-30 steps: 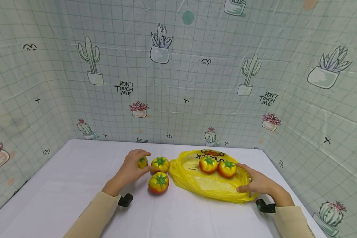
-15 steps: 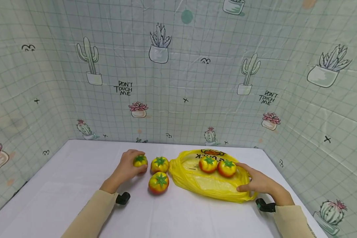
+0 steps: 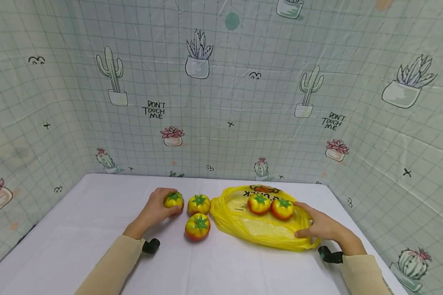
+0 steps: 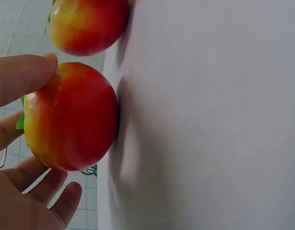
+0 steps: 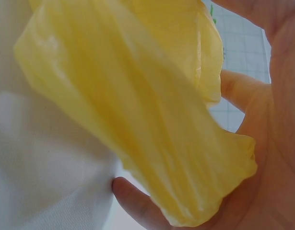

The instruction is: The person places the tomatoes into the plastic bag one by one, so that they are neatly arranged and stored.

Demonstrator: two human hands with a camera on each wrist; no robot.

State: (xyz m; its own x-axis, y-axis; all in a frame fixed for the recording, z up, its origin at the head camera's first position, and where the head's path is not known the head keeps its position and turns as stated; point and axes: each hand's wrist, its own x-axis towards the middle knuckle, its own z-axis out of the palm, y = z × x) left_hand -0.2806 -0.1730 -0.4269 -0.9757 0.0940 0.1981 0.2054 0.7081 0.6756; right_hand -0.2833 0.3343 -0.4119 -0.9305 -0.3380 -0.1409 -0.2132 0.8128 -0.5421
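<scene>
Nearest: two beige sleeves, left [image 3: 112, 266] and right [image 3: 365, 272], coming in over the white table [image 3: 225, 270], each wrist with a black unit on it, left [image 3: 151, 246] and right [image 3: 330, 255]. Next out, the near tomato [image 3: 197, 229], leaf up, on the table between the hands. Right hand [image 3: 321, 223] is at the right end of the yellow bag [image 3: 256, 229]: thumb and fingers well apart, not clamped on anything, crumpled bag edge lying against the palm and thumb in the right wrist view. Bag lies low and spread, print at its far side upside down. Left hand [image 3: 158, 209] has the left tomato [image 3: 174, 203] between thumb and fingers, thumb on the near side, fingers curved behind; tomato sits on the table, how hard it's squeezed I can't tell. Middle tomato [image 3: 198, 205] is just right of it with a gap, behind the near one, by the bag's left end. Two more on the bag, side by side: inner tomato [image 3: 258, 204] and outer tomato [image 3: 282, 209], the outer one just beside the right index fingertip; can't tell if those touch. All five red-yellow, green leaves up. Far back, gridded cloth [image 3: 229, 143] with potted-cactus prints.
</scene>
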